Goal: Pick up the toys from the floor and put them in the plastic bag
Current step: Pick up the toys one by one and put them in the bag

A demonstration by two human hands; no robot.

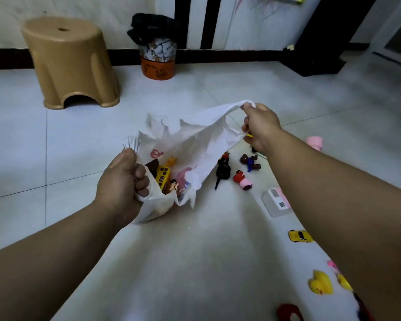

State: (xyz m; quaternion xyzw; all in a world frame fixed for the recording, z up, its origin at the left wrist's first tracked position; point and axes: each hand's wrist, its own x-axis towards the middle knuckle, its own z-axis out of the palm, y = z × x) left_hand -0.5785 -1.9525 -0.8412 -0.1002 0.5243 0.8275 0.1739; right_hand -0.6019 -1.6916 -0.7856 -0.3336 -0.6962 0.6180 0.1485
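Both hands stretch the plastic bag [190, 144] diagonally, mouth facing the camera.

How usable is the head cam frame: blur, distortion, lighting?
Head view: dim, flat indoor light, no glare on the floor; wide-angle bowing tilts the stool; plastic bag, left hand and right hand fairly sharp; rubber duck and red toy at the bottom edge soft.

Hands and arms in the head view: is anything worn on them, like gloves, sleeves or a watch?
Nothing worn shows. The left hand and right hand are bare, with no gloves and no rings visible. The left forearm and right forearm are bare up to the frame edge: no sleeves, watch or bracelet.
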